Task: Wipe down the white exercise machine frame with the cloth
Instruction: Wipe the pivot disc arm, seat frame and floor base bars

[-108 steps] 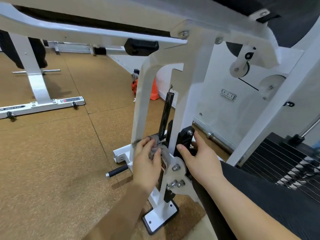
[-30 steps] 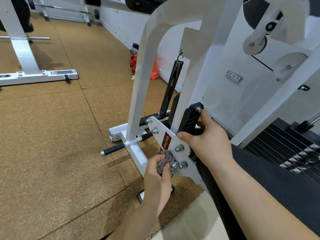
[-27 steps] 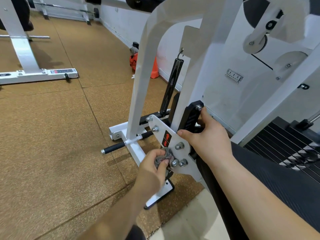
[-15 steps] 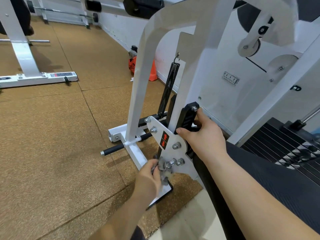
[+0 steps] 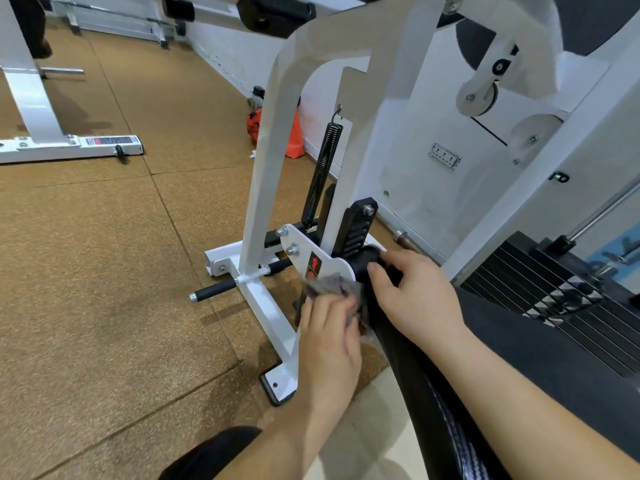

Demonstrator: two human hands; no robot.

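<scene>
Left hand [image 5: 329,337], fingers curled, bunches the grey cloth [image 5: 327,286] and presses it against the lower edge of the white bracket plate [image 5: 304,249], low on the machine, beside the white frame upright [image 5: 265,168]. Right hand [image 5: 412,296] grips the end of the black padded bar [image 5: 369,261], thumb and fingers wrapped round it. Coil spring [image 5: 322,174] stands behind the plate. Cork floor [image 5: 104,271] below.

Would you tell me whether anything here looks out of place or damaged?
Nothing on the white frame looks bent or broken. Only an orange bag sits slumped on the floor by the wall, a white scrap beside it.
</scene>
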